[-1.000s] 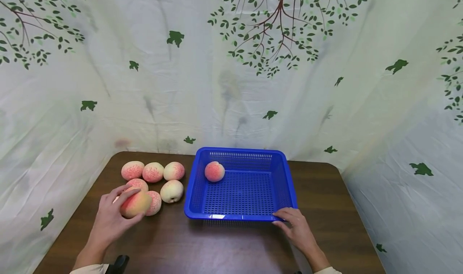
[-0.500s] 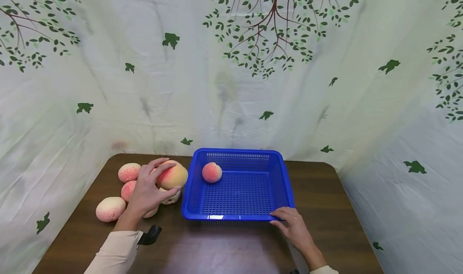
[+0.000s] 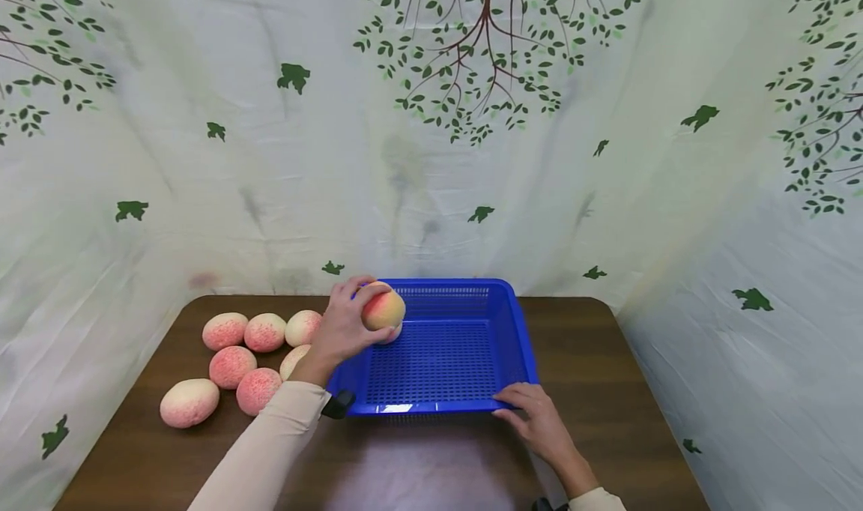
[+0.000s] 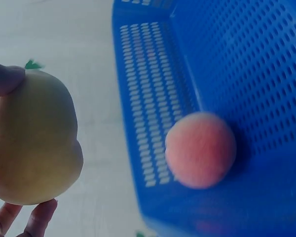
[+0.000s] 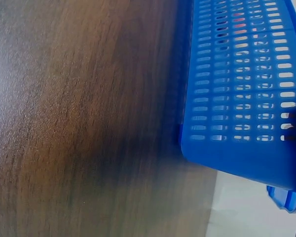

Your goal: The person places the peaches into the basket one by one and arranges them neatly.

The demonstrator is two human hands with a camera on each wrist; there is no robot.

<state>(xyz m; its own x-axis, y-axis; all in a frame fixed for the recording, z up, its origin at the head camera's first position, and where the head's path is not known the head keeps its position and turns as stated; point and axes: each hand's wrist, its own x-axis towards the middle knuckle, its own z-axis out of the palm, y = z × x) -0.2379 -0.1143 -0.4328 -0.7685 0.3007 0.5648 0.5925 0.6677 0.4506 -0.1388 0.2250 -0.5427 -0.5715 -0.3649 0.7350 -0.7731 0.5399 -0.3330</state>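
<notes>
My left hand (image 3: pixel 340 331) grips a yellow peach with a red blush (image 3: pixel 384 307), thumb on one side and fingers on the other. It is held above the left part of a blue plastic basket (image 3: pixel 521 339). In the left wrist view the held peach (image 4: pixel 37 138) is apart from the basket. A pink peach (image 4: pixel 201 150) lies inside, near a perforated wall; from the head view the held one mostly covers it. At the basket's front right corner, my right hand (image 3: pixel 536 419) pinches the rim between thumb and fingers.
Several pink-and-cream peaches (image 3: pixel 232 367) lie grouped on the brown wooden table (image 3: pixel 586 398), left of the basket. One (image 3: pixel 189 403) sits nearer the front. A white cloth with leaf prints (image 3: pixel 431 196) hangs behind the table.
My left hand has carried the yellow peach rightward from the group on the table to over the basket. The right hand stays on the rim. The head view has shifted slightly.
</notes>
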